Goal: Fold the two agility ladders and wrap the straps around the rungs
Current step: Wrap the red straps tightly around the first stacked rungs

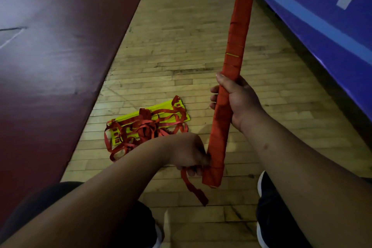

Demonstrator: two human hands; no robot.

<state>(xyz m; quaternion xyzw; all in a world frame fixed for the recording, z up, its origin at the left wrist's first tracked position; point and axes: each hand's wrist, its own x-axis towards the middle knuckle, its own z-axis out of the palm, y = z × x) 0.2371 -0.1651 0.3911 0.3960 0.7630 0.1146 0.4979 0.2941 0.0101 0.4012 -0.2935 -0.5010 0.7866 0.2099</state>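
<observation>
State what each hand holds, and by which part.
The right hand grips the wrapped ladder around its middle. The left hand grips the loose strap beside the ladder's lower end.

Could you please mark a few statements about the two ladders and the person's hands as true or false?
1. The right hand grips the red-strap-wrapped bundle of yellow rungs near its middle. True.
2. The left hand holds nothing. False: it grips the loose red strap end by the bundle's lower end.
3. The second ladder of flat yellow rungs on the wooden floor is neatly wrapped. False: its red straps lie loose and tangled over the stacked rungs.
4. Bare yellow plastic shows at the bundle's top end. True.
</observation>
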